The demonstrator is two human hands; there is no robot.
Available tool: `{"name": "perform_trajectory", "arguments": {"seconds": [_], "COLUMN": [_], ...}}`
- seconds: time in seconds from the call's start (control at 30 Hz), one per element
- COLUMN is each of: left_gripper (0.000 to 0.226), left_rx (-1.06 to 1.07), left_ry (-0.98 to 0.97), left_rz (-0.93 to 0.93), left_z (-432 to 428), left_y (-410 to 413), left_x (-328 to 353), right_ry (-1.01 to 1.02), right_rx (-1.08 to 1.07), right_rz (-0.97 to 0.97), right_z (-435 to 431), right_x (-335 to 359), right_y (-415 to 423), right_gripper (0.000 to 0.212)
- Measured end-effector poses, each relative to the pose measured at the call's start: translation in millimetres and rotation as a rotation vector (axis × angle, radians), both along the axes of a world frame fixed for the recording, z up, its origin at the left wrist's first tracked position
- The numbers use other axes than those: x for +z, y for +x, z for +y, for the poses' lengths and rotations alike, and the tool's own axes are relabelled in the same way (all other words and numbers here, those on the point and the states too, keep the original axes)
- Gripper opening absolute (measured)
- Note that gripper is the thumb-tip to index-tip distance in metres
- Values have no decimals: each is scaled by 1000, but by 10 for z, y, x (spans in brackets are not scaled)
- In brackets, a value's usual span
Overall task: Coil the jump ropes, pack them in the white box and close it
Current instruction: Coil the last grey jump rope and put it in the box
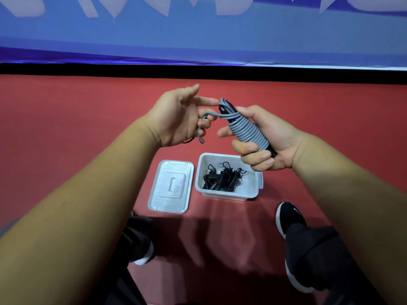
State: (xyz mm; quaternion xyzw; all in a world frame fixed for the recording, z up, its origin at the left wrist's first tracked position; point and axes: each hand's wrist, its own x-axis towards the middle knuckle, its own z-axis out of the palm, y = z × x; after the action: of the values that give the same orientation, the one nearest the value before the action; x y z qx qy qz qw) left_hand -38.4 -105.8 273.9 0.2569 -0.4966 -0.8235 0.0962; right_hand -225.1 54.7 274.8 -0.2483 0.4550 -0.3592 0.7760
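- head view: right grip (272, 140) is closed round the grey jump rope (246, 130), its fingers curled over coils wound on the black handles.
- left grip (176, 115) pinches the loose tail (211, 115) of that rope in its lower fingers, with the forefinger straight and touching the bundle's upper end (the tail looks short, so the winding seems nearly done).
- the bundle's long axis runs from the heel of the right hand up and away toward the left hand.
- white box (229, 194) sits open on the red floor (88, 106), directly below the right grip and nearer to it; black coiled ropes (220, 178) lie inside.
- lid (170, 188) lies flat just beside the box, on its left, with a narrow gap between.
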Motion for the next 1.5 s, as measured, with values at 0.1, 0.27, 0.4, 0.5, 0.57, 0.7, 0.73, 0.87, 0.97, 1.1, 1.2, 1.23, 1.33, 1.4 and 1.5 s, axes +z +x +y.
{"name": "perform_trajectory", "arguments": {"seconds": [0.1,0.27,0.4,0.5,0.57,0.7,0.73,0.87,0.97,1.1,1.2,1.23,1.33,1.4,1.5], "left_gripper": [73,82,78,77,78,80,81,87,92,97,97,97,94,91,84], "left_rx": [-22,-34,-17,-23,-19,17,24,12,-28,-59,-65,-67,-86,-99,-135], "left_ry": [-18,-110,-163,-155,-146,-123,-112,-124,-118,-152,-189,-199,-293,-398,-588], "left_rz": [-15,-49,-48,-47,-51,-53,-48,-21,14,34,25,19,-49,-126,-238], "left_z": [48,108,184,286,339,400,398,370,350,301,259,252,232,203,169], "left_y": [-46,-74,-105,-154,-185,-207,-209,-230,-249,-263,-253,-254,-245,-244,-199], "left_x": [32,60,90,81,40,-9,-21,-35,-10,15,9,10,30,20,-5], "right_ry": [-52,-122,-129,-157,-151,-147,-149,-150,-140,-116,-55,-25,94,185,268], "right_rx": [171,335,378,364,328,288,286,301,347,374,364,353,315,289,229], "right_rz": [-28,-60,-109,-214,-346,-492,-524,-621,-610,-485,-285,-196,42,164,308], "right_z": [24,46,49,50,46,47,53,75,81,80,73,69,35,3,-41], "right_x": [-43,-171,-250,-319,-362,-402,-412,-475,-495,-518,-501,-490,-454,-443,-443], "right_y": [-1,21,88,139,138,113,119,151,179,221,255,258,247,221,179], "right_gripper": [63,58,54,55,64,64,63,61,56,44,40,41,43,44,46]}}
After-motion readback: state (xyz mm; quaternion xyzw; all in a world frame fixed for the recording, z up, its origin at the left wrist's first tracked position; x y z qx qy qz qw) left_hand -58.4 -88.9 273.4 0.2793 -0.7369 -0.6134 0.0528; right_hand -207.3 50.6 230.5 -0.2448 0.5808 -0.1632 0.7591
